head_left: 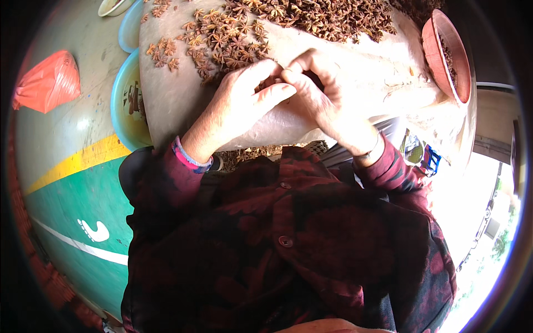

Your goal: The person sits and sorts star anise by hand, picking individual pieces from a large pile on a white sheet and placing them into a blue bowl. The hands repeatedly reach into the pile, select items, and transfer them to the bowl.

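My left hand [244, 95] and my right hand [321, 91] meet over the near part of the table, fingertips close together. Both are closed in a pinch, with thumbs pressed toward the fingers. Whatever sits between the fingertips is hidden or too small to name. Just beyond my left hand lies a loose group of brown star anise [222, 41]. A larger, darker heap of star anise [327, 18] spreads along the far side. Under my hands, a pale plastic-like sheet [366, 64] covers the table, brightly lit around the right hand.
A pink basket [432, 47] with dark bits inside tilts at the table's right edge. Along the left edge are a blue-rimmed basin [116, 102] and another blue basin [126, 28]. A red plastic bag [53, 80] rests on the floor, which has a yellow stripe [83, 161].
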### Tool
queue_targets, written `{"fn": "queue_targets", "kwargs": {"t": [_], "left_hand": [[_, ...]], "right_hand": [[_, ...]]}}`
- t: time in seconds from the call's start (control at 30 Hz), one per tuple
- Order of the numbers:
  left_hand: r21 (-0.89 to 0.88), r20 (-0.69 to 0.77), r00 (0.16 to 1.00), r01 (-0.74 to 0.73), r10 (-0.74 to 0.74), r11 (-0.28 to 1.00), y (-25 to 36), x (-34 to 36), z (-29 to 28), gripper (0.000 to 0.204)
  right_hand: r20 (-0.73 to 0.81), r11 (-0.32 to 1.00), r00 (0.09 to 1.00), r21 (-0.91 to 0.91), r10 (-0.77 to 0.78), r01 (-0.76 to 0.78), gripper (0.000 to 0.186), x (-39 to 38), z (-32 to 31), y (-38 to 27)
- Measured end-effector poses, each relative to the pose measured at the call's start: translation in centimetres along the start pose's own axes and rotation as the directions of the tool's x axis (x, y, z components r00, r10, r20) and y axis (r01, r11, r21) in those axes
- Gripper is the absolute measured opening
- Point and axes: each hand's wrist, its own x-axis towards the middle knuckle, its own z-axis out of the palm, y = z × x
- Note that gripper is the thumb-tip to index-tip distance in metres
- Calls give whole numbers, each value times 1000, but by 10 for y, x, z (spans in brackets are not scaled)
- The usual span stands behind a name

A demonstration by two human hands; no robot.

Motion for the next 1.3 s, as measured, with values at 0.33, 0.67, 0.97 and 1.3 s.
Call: {"fn": "queue_targets", "kwargs": {"t": [0.33, 0.67, 0.97, 1.3], "left_hand": [[-808, 76, 961, 215, -264, 548, -5, 5, -26, 39], [-326, 74, 989, 146, -129, 934, 5, 2, -8, 30], [194, -155, 974, -133, 164, 972, 2, 7, -11, 24], [-483, -367, 881, 94, -299, 870, -12, 2, -50, 22]], "right_hand": [[-9, 887, 978, -421, 207, -191, 18, -24, -51, -5], [273, 463, 960, -844, -64, 270, 16, 1, -33, 23], [142, 928, 956, -241, -256, 284, 12, 39, -26, 1], [470, 1000, 883, -19, 15, -7, 8, 4, -24, -21]]}}
